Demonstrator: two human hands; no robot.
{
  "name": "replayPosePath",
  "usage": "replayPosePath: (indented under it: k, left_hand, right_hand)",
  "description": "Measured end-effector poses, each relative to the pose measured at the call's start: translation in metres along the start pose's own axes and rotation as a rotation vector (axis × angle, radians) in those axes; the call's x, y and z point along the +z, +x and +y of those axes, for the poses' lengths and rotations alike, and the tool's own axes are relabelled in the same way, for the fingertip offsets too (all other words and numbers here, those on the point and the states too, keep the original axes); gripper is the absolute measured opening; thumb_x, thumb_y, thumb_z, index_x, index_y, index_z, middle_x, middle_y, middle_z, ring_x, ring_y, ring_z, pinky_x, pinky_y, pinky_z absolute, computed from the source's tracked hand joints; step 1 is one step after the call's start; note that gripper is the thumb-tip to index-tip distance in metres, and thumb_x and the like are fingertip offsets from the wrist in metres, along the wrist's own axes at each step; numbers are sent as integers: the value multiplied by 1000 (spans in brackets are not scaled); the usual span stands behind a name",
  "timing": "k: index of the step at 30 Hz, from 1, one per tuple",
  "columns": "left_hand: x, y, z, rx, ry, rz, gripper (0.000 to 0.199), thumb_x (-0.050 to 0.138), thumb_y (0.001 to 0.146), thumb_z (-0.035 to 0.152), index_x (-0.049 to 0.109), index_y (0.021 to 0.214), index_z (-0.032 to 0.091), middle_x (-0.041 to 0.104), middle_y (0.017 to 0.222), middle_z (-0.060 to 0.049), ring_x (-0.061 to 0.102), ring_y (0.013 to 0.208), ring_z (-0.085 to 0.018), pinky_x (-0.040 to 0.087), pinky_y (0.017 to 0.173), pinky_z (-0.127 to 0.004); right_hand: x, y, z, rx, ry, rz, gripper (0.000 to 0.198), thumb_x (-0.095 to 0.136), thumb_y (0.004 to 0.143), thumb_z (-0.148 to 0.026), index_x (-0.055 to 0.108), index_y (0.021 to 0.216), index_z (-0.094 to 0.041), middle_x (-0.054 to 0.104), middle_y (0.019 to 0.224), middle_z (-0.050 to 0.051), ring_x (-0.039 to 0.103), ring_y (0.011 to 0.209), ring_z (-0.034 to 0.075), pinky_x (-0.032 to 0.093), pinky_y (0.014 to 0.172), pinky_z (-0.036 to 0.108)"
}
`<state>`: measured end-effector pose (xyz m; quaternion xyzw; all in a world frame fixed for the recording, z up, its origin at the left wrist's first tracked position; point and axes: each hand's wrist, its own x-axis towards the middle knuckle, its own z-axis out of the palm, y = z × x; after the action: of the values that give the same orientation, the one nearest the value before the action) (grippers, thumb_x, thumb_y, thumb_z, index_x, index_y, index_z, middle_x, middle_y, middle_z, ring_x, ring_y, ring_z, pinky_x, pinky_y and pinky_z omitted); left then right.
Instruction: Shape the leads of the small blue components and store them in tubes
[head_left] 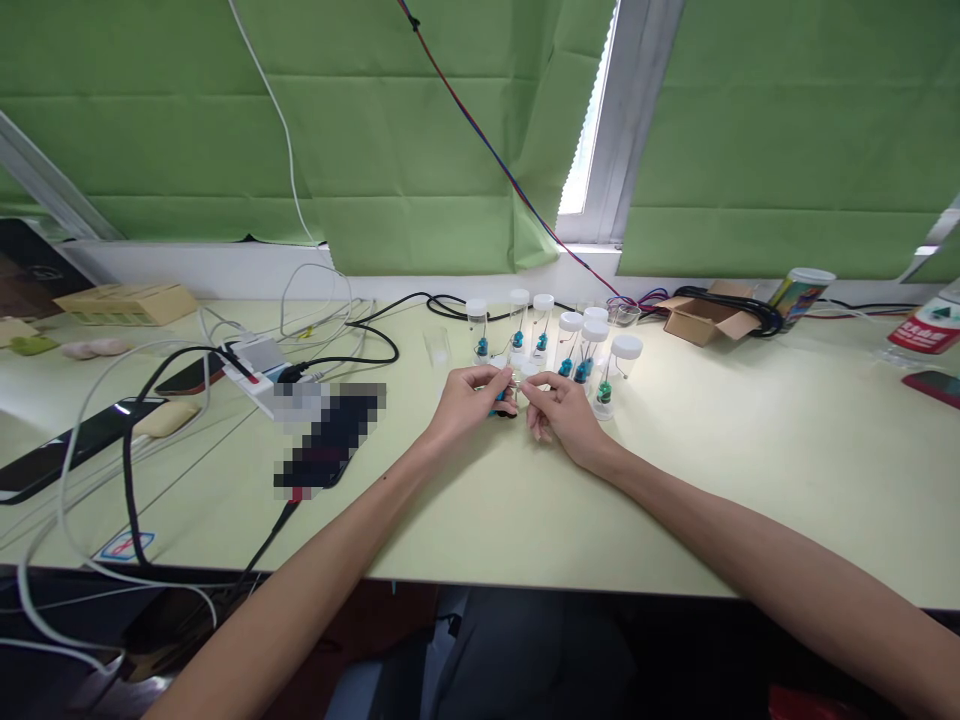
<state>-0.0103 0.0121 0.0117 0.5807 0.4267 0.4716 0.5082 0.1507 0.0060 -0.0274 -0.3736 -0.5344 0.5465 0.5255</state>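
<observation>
While my left hand point(474, 398) grips a small blue thing point(497, 401) just in front of the capped tubes point(475, 325), my right hand point(561, 412) bunches up beside it, can't tell if it's holding anything.

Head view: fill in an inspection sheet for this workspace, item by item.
Surface: pale table, brightly lit at right.
Job's things: capped tubes holding blue or green pieces, grouped mid-table.
Clutter: power strip at left; box, can and bottle at right.
Hands: left hand and right hand close together, fingers bent; anything pinched is too small to identify.
Cables: black cable looping at left; red-blue wire hanging above.
Surroundings: green blinds, window frame.
</observation>
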Motion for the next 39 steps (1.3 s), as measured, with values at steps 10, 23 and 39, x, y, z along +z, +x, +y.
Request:
replayPosePath:
  k: [10,23,39]
  left_hand:
    - [0,3,-7,-94,-139,24,39,82,69,50,71,68,13,61,74,-2,63,72,-12,57,88,-34]
    - [1,5,-6,-245,-330,62,20,79,79,27,70,73,9,68,81,-7,68,78,-12,56,89,-29]
    - [0,6,-2,-265,-385,34,18,66,89,18,67,73,9,68,82,-8,67,79,-10,54,92,-26]
  right_hand:
    - [0,3,2,68,218,25,44,81,71,-55,57,88,-21,60,51,-6,48,38,8,31,36,19]
    - [1,3,-4,106,382,-37,40,84,69,-50,64,86,-18,57,61,-5,49,51,7,42,47,20]
    - [0,4,-5,116,473,-115,31,85,73,-38,69,91,-19,63,70,-3,56,60,7,51,57,17]
